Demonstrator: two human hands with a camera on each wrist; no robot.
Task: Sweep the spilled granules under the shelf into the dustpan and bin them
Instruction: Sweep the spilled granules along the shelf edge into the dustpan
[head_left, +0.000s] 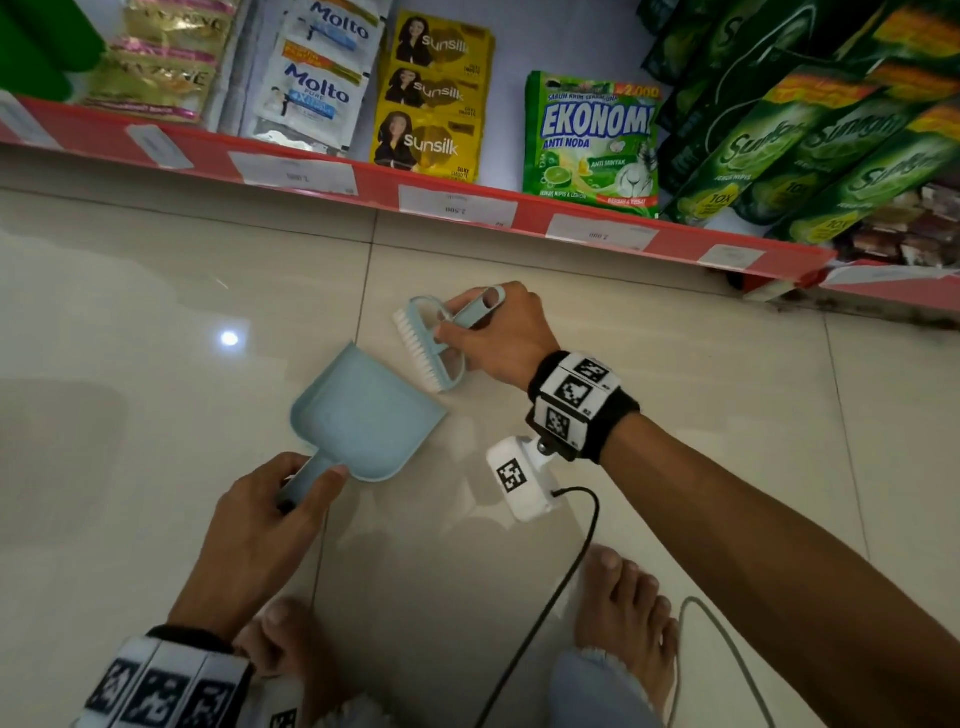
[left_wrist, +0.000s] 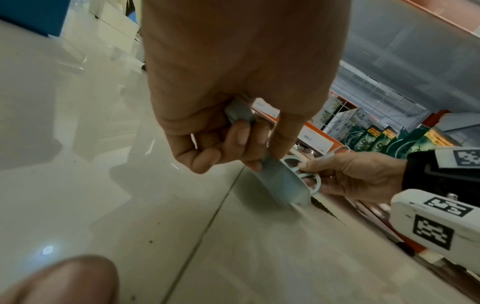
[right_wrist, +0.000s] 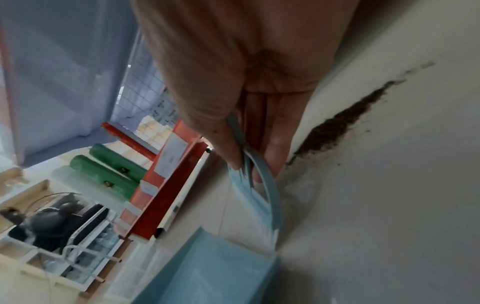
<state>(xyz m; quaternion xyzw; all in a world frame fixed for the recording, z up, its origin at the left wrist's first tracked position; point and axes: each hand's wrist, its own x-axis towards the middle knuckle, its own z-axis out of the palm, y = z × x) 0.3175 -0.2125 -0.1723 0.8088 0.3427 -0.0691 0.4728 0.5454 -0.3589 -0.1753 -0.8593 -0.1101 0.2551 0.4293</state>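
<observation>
1. Dark brown granules (right_wrist: 340, 121) lie in a long narrow streak on the pale tile floor (head_left: 156, 312), along the foot of the shelf (head_left: 467, 200); in the head view they show only as a dark line at the far right, well apart from the tools.
2. The pale blue dustpan (head_left: 358, 410) rests on the floor, its long axis running diagonally: handle toward the person, open mouth pointing away and to the right, toward the brush.
3. The left hand (head_left: 270, 514) grips the dustpan handle, fingers and thumb curled round it.
4. The brush (head_left: 431, 345), blue-backed with white bristles, sits just beside the dustpan's mouth, its bristle row lying diagonally and facing the pan, its looped handle pointing up toward the shelf.
5. The right hand (head_left: 498, 332) holds the brush, fingers wrapped about the handle and frame.
6. Behind, the red-edged shelf carries Sunsilk sachets (head_left: 431, 93), an Ekonomi pack (head_left: 592, 137) and green Sunlight pouches (head_left: 810, 150).
7. Two bare feet (head_left: 628, 597) stand nearest the camera.
</observation>
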